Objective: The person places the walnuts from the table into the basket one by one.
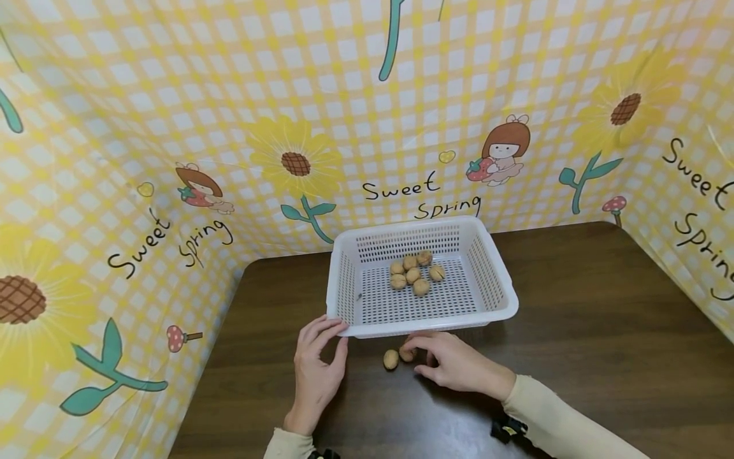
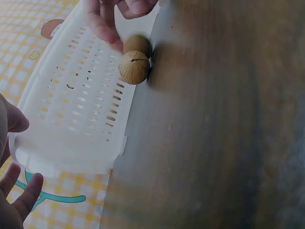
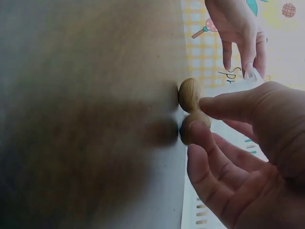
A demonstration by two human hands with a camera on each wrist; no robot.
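Observation:
In the head view, a white plastic basket (image 1: 430, 328) with slotted walls stands on the table, several walnuts (image 1: 421, 287) gathered inside it. The left hand (image 1: 320, 366) holds the basket's near left corner, its fingers over the rim and the thumb at the front. In front of the basket, the right hand (image 1: 459, 363) pinches a walnut (image 3: 193, 129) between thumb and fingertips, low by the tabletop. Right beside that one lies another walnut (image 3: 189, 94), close to the thumb tip. The left wrist view shows both walnuts in line, the nearer walnut (image 2: 134, 67) partly covering the other.
The dark wooden table (image 1: 602, 331) reaches left and right of the basket. A yellow checked cloth (image 1: 355, 127) with sunflowers and lettering forms walls at the back and sides, and the basket stands close to the back one.

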